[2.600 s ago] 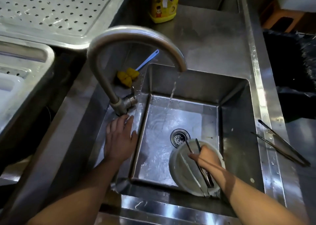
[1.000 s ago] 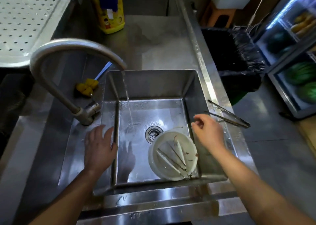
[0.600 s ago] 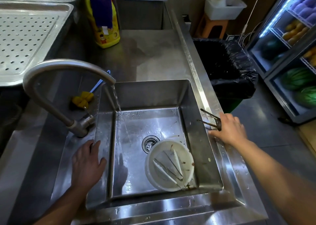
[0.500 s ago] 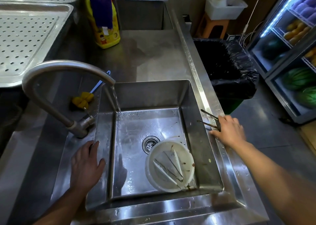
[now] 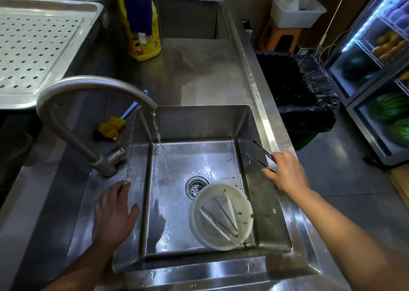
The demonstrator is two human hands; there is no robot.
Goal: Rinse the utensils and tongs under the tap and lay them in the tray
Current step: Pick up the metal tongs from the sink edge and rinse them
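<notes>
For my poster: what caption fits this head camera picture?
Right hand grips tongs at the sink edge, tap running, left hand resting flat.

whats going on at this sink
A person is washing up at a steel sink with the tap running. The right hand grips a pair of tongs by the sink's right edge, not yet under the stream. The left hand rests flat on the left edge. More utensils lie in a soiled white bowl in the basin.
</notes>
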